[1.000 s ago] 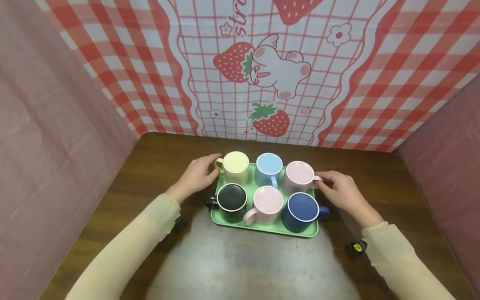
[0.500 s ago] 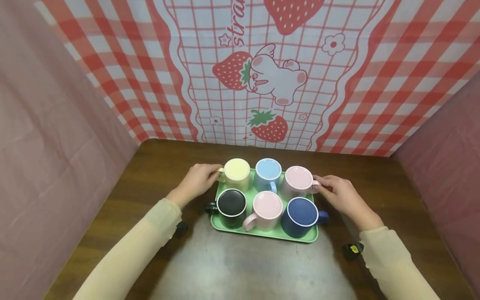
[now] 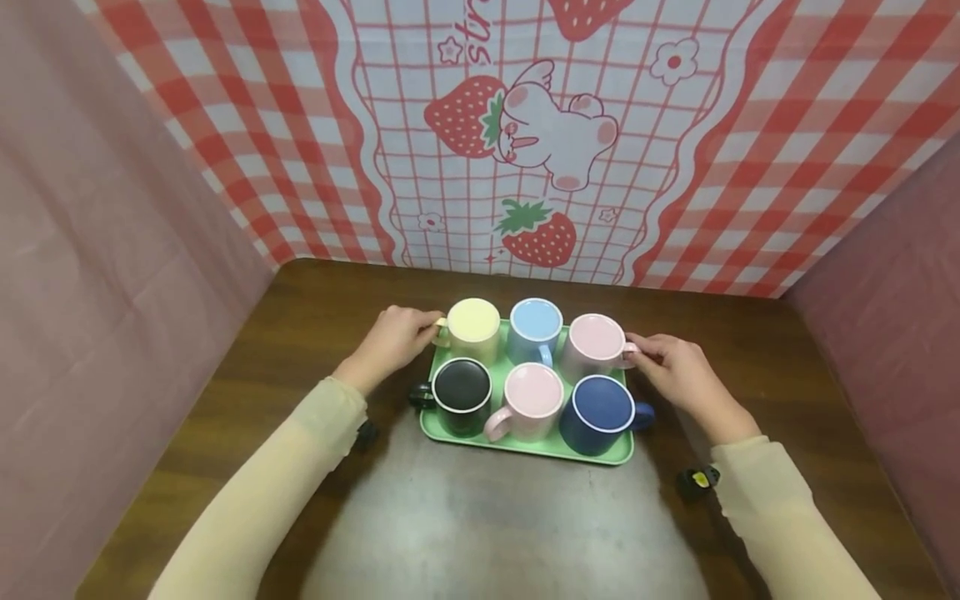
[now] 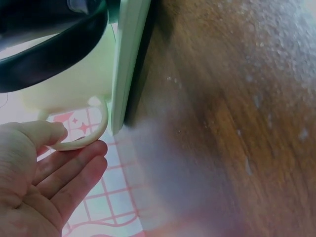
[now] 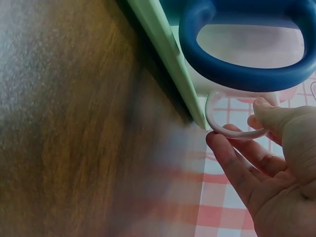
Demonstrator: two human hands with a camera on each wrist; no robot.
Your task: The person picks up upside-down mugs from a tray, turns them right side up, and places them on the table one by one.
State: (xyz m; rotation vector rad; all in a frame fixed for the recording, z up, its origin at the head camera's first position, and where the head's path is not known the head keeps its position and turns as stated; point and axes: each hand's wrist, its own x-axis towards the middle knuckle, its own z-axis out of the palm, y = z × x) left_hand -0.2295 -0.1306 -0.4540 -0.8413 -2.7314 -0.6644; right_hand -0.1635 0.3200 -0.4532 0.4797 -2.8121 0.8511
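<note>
My left hand (image 3: pixel 390 343) pinches the handle of a yellow mug (image 3: pixel 474 333) at the back left of a green tray (image 3: pixel 517 448). At the back right, my right hand (image 3: pixel 688 377) holds the handle of a pink mug (image 3: pixel 597 342) between thumb and fingers. Between these two stands a light blue mug (image 3: pixel 535 325). The front row has a black mug (image 3: pixel 462 392), a second pink mug (image 3: pixel 532 396) and a dark blue mug (image 3: pixel 600 412). In the right wrist view, the thumb (image 5: pixel 274 116) rests against the pink handle (image 5: pixel 237 133).
The tray lies on a dark wooden table (image 3: pixel 480 517). A red and white strawberry-print cloth (image 3: pixel 540 142) hangs behind it, with pink drapes (image 3: pixel 97 275) at both sides. The black handle (image 4: pixel 54 64) and blue handle (image 5: pixel 247 74) jut past the tray's sides.
The fingers of both hands have drawn in closer on the yellow and pink mug handles. The head view shifts slightly up and down; the mugs keep their places on the tray.
</note>
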